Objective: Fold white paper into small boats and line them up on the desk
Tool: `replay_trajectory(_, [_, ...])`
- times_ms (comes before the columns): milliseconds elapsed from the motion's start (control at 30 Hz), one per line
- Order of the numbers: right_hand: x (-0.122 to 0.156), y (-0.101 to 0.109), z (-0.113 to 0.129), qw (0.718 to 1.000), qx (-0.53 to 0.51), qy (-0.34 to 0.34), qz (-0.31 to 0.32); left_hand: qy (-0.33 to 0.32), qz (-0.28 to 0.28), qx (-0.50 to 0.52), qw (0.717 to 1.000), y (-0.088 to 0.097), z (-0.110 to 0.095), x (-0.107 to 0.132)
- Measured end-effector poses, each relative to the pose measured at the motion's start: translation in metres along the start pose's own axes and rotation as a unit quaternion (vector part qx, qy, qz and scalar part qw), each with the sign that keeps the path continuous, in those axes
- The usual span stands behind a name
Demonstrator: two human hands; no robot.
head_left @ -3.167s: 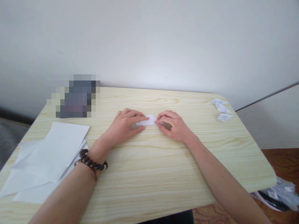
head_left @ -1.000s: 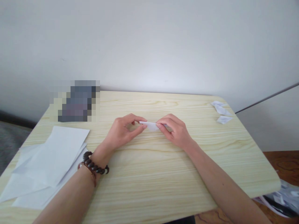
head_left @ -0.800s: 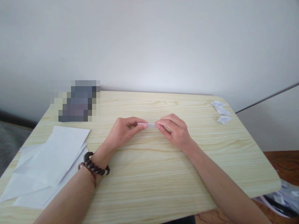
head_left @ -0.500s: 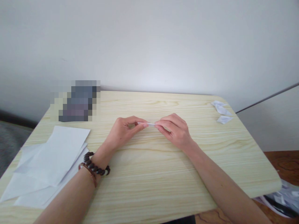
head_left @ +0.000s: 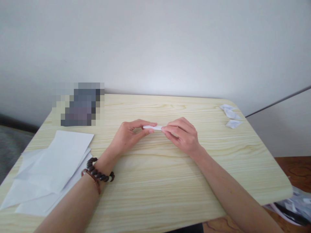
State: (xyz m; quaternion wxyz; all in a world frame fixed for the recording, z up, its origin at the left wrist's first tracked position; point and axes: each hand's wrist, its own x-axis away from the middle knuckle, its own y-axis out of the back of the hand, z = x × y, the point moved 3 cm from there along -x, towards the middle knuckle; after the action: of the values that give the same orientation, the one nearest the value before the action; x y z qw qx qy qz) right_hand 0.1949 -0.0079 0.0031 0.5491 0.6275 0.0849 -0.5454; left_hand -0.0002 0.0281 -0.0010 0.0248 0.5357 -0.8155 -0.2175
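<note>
Pinching the white folded paper (head_left: 153, 127) at opposite ends are left hand (head_left: 128, 136) and right hand (head_left: 182, 136).

the folded slip (head_left: 153, 127) i pinch is thin white paper, matt and smooth. the table (head_left: 170, 194) is pale wood grain with a smooth, satin finish. the sheets (head_left: 52, 165) at near left are matt white paper, and the scraps (head_left: 230, 113) at far right are creased paper. my wrist beads (head_left: 98, 173) look like dark, glossy wood.
</note>
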Motion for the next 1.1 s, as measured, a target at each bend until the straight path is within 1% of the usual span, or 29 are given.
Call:
replay_trajectory(200, [-0.001,0.001,0.0,1.0,0.0,0.003,-0.001,-0.015,-0.007,0.002,1.0,0.0,0.001,0.0])
replay_trajectory(300, [-0.001,0.0,0.0,1.0,0.001,0.008,-0.004,-0.01,-0.007,0.005,1.0,0.0,0.001,0.0])
replay_trajectory(433, [-0.001,0.0,0.0,1.0,-0.004,0.007,-0.004,-0.003,-0.026,0.006,1.0,0.0,0.001,0.001])
replay_trajectory(600, [-0.001,-0.001,0.0,1.0,-0.004,-0.001,0.002,-0.049,-0.022,0.022,0.998,-0.001,0.0,0.0])
replay_trajectory(667, [-0.001,-0.002,0.001,1.0,-0.01,-0.008,0.005,-0.05,-0.031,0.012,0.998,-0.001,-0.001,-0.001])
replay_trajectory(767, [-0.001,-0.004,0.001,0.999,-0.022,-0.03,0.009,-0.035,-0.058,-0.009,0.998,0.0,-0.001,0.0])
replay_trajectory(933, [0.0,-0.007,-0.005,0.995,-0.04,-0.086,0.01,-0.016,-0.097,-0.028,0.995,0.004,0.002,0.001])
replay_trajectory(1000, [0.001,-0.006,-0.007,0.993,-0.041,-0.109,0.002,-0.015,-0.098,-0.035,0.994,0.005,0.002,0.0])
replay_trajectory(1100, [0.001,-0.005,-0.009,0.99,-0.043,-0.132,-0.007,-0.027,-0.078,-0.05,0.995,0.004,-0.001,0.0])
